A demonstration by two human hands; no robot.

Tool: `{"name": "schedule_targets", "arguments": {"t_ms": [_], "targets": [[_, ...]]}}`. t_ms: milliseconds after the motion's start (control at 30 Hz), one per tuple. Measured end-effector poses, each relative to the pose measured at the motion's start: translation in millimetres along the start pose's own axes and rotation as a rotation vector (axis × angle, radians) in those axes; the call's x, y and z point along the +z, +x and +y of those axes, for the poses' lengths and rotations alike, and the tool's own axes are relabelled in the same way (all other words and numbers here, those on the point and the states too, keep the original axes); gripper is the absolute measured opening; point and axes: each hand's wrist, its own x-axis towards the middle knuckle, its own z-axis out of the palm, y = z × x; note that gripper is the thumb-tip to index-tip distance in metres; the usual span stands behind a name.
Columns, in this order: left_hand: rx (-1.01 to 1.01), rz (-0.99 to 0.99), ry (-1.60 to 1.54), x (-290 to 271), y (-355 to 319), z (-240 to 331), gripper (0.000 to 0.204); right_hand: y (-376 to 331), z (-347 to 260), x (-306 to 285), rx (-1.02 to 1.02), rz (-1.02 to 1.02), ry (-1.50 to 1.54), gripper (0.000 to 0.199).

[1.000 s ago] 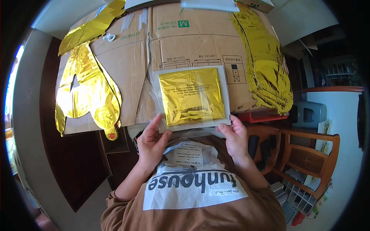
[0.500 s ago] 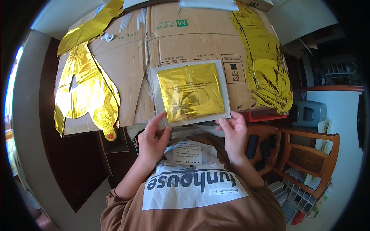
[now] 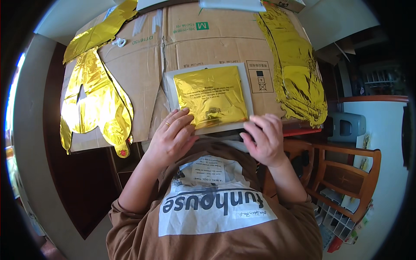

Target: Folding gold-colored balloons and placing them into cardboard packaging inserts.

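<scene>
A folded gold foil balloon (image 3: 212, 95) lies in a clear bag with a pale backing (image 3: 247, 82), flat on the cardboard in front of me. My left hand (image 3: 173, 135) rests over the bag's near left corner, its fingers stretched out onto the foil. At the near right corner is my right hand (image 3: 265, 138), fingers bent and thumb apart, with nothing seen in it. Whether its fingertips touch the bag's edge I cannot make out. The bag's near edge is partly hidden by my hands.
Flat gold foil balloons lie at the left (image 3: 97, 95) and right (image 3: 299, 78) of the cardboard sheet (image 3: 208, 45). A small white ribbon roll (image 3: 120, 42) sits at the upper left. A wooden chair (image 3: 346, 169) and a blue-grey stool (image 3: 346, 124) stand to the right.
Both hands have let go of the bag's near edge. My left hand has moved onto its near left corner with fingers spread, and my right fingers have opened beside the other corner.
</scene>
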Motion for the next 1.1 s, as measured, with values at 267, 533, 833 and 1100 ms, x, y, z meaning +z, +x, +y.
{"name": "schedule_targets", "arguments": {"t_ms": [267,533,833,1100], "targets": [[0.004,0.141,-0.024,12,-4,2,0.022,-3,-51,33,-0.067,0.046,0.147,0.029],[0.042,0.207,-0.002,20,-7,0,0.024,4,-62,52,0.062,-0.199,-0.062,0.062],[0.054,0.228,0.023,24,-7,0,0.022,-8,-68,61,0.077,-0.253,-0.066,0.066],[0.067,0.211,0.037,22,-8,-3,0.024,-7,-59,51,0.010,-0.102,0.047,0.050]]}}
